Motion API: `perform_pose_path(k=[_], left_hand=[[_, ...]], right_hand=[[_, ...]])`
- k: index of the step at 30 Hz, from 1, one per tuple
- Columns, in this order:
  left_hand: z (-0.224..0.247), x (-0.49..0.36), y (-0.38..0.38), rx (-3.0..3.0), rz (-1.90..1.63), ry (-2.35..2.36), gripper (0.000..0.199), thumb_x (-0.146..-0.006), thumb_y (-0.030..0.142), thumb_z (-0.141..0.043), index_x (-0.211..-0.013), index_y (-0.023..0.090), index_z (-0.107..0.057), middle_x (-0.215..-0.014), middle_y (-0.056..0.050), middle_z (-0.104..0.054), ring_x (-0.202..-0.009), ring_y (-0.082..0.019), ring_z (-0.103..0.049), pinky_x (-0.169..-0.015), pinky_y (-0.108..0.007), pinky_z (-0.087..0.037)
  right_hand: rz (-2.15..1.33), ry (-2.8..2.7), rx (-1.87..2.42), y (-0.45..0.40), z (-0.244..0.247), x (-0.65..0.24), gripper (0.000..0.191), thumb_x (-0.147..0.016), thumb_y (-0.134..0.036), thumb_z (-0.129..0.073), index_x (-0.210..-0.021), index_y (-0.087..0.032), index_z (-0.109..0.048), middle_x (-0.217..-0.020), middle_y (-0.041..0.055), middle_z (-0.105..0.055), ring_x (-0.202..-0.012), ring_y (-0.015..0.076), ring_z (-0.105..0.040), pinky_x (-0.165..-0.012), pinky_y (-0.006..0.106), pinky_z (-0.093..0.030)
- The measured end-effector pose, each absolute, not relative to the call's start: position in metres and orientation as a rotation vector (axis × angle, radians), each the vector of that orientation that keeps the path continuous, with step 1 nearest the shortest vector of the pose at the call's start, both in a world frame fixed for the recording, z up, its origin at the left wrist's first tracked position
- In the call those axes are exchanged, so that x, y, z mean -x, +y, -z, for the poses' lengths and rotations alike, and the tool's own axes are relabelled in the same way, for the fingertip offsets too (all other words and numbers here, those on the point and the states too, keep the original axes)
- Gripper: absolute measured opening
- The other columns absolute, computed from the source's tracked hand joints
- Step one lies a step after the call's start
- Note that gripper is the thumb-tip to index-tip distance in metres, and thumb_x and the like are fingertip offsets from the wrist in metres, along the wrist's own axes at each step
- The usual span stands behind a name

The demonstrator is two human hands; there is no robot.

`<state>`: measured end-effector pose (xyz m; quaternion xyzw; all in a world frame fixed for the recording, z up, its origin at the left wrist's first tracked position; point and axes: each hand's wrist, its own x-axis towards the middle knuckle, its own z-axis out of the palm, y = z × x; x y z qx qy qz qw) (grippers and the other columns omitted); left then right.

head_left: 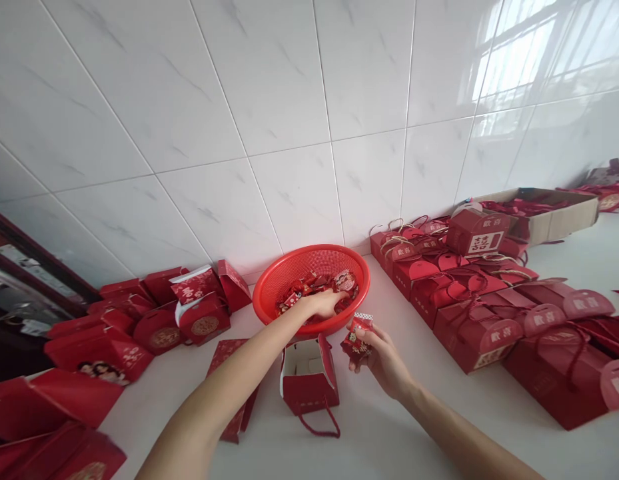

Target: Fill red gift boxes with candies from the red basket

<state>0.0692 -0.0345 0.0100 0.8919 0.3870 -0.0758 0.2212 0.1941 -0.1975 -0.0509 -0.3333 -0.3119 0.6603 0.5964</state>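
My left hand (pixel 325 304) reaches down into a round red plastic basket (pixel 316 257), its fingers among red-wrapped candies (pixel 305 283). Its fingertips are hidden there, so whether they grip a candy is unclear. Just right of the basket's front rim, my right hand (pixel 382 353) is closed around several red wrapped candies (pixel 358 337), held above the table. Below the basket and between my forearms stands a small red gift box (pixel 309 395). Its top is open, its pale inside shows, and a dark red cord handle (pixel 325 432) droops over the front.
Closed red gift boxes (pixel 469 333) with cord handles fill the right side. Behind them is a cardboard carton (pixel 564 220) with red items. More red boxes (pixel 162 327) crowd the left. A flat red box (pixel 245 417) lies under my left forearm. A tiled wall (pixel 289 193) borders the white table.
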Motion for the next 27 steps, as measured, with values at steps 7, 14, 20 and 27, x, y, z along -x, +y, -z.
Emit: perform_pose_path(k=[7,14,20,27], left_hand=[[-0.007,-0.062,-0.030,-2.433,0.184,1.014,0.042,-0.061,0.007,-0.067,-0.100,0.021,-0.075,-0.096,-0.008,-0.078,-0.090,-0.028,-0.072,-0.073,-0.029,-0.053],[-0.022,-0.041,-0.021,-2.308,-0.127,1.108,0.040,-0.068,0.010,-0.056,-0.102,0.016,-0.075,-0.097,-0.005,-0.077,-0.089,-0.022,-0.071,-0.078,-0.028,-0.055],[-0.033,-0.026,-0.018,-2.181,-0.297,1.035,0.042,-0.069,0.011,-0.060,-0.109,0.015,-0.072,-0.121,-0.008,-0.072,-0.112,-0.021,-0.066,-0.100,-0.031,-0.049],[-0.026,-0.020,-0.018,-2.068,-0.364,0.978,0.059,-0.067,0.015,-0.067,-0.126,0.017,-0.065,-0.142,-0.009,-0.061,-0.130,-0.025,-0.056,-0.110,-0.037,-0.043]], right_hand=[[-1.525,-0.717,0.764,-0.196,0.055,-0.193,0.037,-0.072,-0.048,-0.077,-0.084,-0.018,-0.058,-0.064,-0.0012,-0.060,-0.046,0.0145,-0.058,-0.047,0.028,-0.045],[-1.522,-0.709,0.788,-0.196,0.052,-0.191,0.037,-0.070,-0.048,-0.076,-0.083,-0.018,-0.060,-0.062,-0.0013,-0.060,-0.046,0.0140,-0.055,-0.047,0.029,-0.045],[-1.524,-0.710,0.799,-0.195,0.056,-0.192,0.035,-0.071,-0.046,-0.075,-0.084,-0.018,-0.060,-0.064,-0.0005,-0.061,-0.047,0.0141,-0.056,-0.047,0.028,-0.045],[-1.500,-0.718,0.793,-0.195,0.053,-0.193,0.036,-0.069,-0.045,-0.078,-0.085,-0.018,-0.060,-0.066,0.0000,-0.062,-0.051,0.0143,-0.057,-0.047,0.028,-0.046]])
